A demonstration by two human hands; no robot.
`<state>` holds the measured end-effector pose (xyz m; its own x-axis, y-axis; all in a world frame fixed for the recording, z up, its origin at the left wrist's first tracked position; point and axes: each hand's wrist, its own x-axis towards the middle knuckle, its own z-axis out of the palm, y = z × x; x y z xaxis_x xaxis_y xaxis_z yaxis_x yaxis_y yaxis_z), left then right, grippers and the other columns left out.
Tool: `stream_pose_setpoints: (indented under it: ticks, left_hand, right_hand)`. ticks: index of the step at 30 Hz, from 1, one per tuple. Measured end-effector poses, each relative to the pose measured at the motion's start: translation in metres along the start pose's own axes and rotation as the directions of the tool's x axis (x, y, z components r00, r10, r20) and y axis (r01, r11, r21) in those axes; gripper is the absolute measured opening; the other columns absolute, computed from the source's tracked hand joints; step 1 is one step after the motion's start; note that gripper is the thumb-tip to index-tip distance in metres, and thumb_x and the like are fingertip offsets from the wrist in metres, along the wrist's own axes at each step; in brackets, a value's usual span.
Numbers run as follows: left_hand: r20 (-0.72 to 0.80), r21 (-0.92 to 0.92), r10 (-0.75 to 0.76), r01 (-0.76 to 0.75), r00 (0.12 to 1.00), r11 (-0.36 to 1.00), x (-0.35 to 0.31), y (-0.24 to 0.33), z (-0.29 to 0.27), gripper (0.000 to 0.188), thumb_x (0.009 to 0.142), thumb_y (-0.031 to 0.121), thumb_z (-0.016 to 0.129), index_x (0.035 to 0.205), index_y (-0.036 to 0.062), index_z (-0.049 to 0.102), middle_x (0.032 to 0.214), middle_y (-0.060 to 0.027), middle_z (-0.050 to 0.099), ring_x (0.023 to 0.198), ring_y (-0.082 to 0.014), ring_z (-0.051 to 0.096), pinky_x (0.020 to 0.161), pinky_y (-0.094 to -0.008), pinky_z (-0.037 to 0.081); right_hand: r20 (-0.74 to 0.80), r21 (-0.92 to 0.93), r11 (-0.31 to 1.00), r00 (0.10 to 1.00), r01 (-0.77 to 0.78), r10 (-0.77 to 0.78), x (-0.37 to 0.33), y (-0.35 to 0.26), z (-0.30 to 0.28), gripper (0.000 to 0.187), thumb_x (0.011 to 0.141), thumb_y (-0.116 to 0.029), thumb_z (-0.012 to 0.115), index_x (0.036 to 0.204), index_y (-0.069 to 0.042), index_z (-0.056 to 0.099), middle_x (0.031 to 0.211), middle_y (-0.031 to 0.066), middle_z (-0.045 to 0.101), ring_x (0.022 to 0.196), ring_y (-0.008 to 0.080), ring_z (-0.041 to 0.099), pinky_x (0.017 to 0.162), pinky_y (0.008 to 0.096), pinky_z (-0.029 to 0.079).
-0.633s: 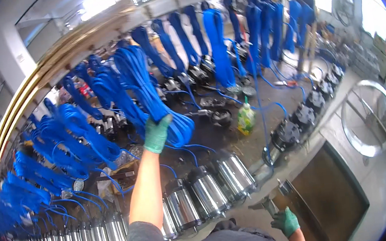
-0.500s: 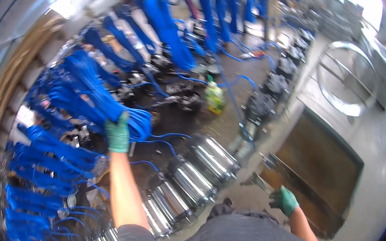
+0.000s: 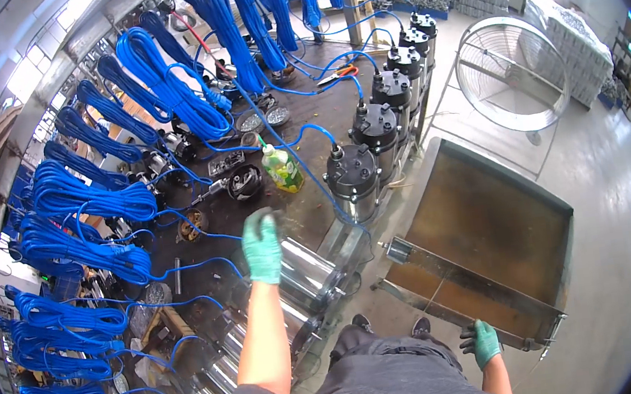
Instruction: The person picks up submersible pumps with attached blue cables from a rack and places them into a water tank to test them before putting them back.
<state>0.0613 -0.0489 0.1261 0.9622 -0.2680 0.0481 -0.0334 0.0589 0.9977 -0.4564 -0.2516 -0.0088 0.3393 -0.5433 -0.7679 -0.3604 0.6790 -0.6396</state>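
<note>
My left hand (image 3: 263,249), in a green glove with dark fingertips, reaches over the bench beside a shiny metal cylinder (image 3: 305,271). Its fingers extend forward with nothing visible in them; whether they touch the cylinder I cannot tell. To its left, coiled bundles of blue cable (image 3: 91,195) hang in a row, with single strands running down to the cylinders. My right hand (image 3: 481,342), gloved the same way, hangs low near the corner of a metal tray. Its fingers are loosely bent and apart, holding nothing.
On the dark bench (image 3: 211,245) stand a green-yellow bottle (image 3: 281,168), a bowl of parts (image 3: 244,182) and orange-handled scissors (image 3: 338,75). Black-capped cylinders (image 3: 375,128) line its right edge. A rust-brown tray (image 3: 501,229) and a large round fan (image 3: 511,72) stand to the right.
My left hand has let go of a blue cable bundle and moved right, toward the cylinders. My right hand stays low beside the tray. The view has shifted and become sharper.
</note>
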Motion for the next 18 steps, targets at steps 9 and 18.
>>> stream_pose_setpoints:
  ticks: [9, 18]
  left_hand:
    - [-0.151, 0.006, -0.048, 0.05, 0.987, 0.999, 0.115, -0.081, 0.065, 0.026, 0.097, 0.005, 0.055, 0.122, 0.0028, 0.057, 0.116, -0.0108, 0.066, 0.101, -0.0195, 0.063, 0.085, -0.0339, 0.052]
    - [-0.221, 0.694, 0.155, 0.043, 0.963, 0.718, 0.254, -0.121, 0.016, 0.055, 0.078, 0.026, 0.084, 0.122, -0.0017, 0.064, 0.106, -0.012, 0.071, 0.091, -0.0199, 0.066, 0.082, -0.0335, 0.051]
  right_hand:
    - [-0.209, 0.059, 0.998, 0.978, -0.017, 0.029, -0.003, 0.071, -0.054, 0.037, 0.103, -0.04, 0.046, 0.11, -0.004, 0.05, 0.081, 0.0164, 0.066, 0.049, 0.0288, 0.064, 0.039, 0.038, 0.052]
    - [-0.276, 0.046, 0.997, 0.958, -0.064, 0.074, -0.023, 0.095, -0.062, 0.041, 0.102, -0.043, 0.045, 0.111, -0.003, 0.052, 0.082, 0.017, 0.066, 0.054, 0.0295, 0.064, 0.043, 0.0393, 0.052]
